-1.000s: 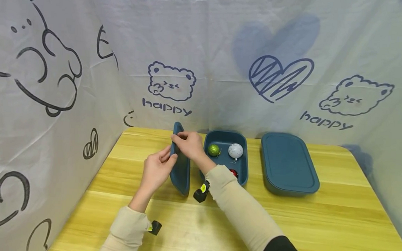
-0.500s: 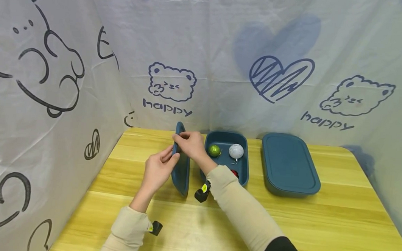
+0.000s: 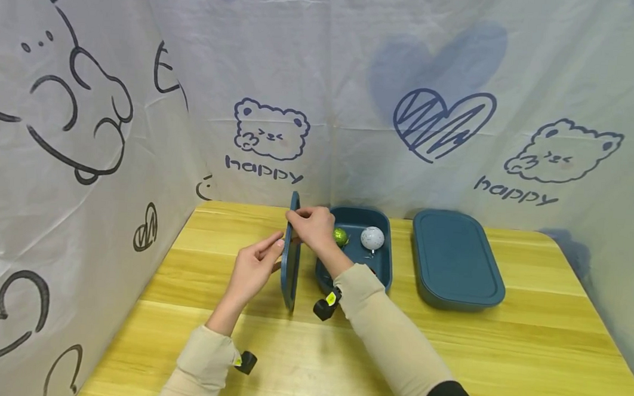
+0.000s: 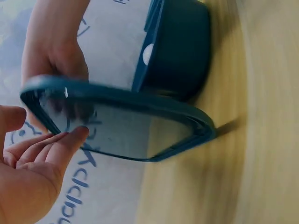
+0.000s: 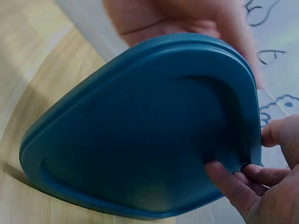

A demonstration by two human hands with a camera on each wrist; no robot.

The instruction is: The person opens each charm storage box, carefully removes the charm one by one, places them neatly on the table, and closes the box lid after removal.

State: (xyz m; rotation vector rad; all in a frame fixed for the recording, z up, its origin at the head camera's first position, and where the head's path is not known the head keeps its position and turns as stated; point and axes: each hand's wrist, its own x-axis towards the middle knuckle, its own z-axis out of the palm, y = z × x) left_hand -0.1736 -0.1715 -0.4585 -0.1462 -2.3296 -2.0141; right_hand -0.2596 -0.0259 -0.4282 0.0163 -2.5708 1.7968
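Observation:
A dark blue-green box lid (image 3: 290,268) stands on edge, nearly edge-on in the head view. My right hand (image 3: 315,225) pinches its upper edge, the thumb at the rim and the fingers (image 5: 231,184) against the recessed face in the right wrist view. My left hand (image 3: 253,266) is at the lid's left side. In the left wrist view its extended fingers (image 4: 70,144) reach up to the lid's rimmed, shiny side, with the thumb apart. Just right of the lid is an uncovered box (image 3: 385,249) holding a green glitter ball (image 3: 339,237) and a white speckled ball (image 3: 371,238); my right forearm hides part of it.
A second matching box (image 3: 458,259), with its lid on, stands to the right on the wooden table (image 3: 547,329). A white printed cloth (image 3: 356,56) hangs behind and along the sides. Black wrist cameras (image 3: 324,308) stick out from both sleeves.
The lid has shifted right toward the uncovered box and turned more edge-on. My right hand has moved right with it. My left thumb no longer overlaps the lid's inner face, and the left grip has loosened.

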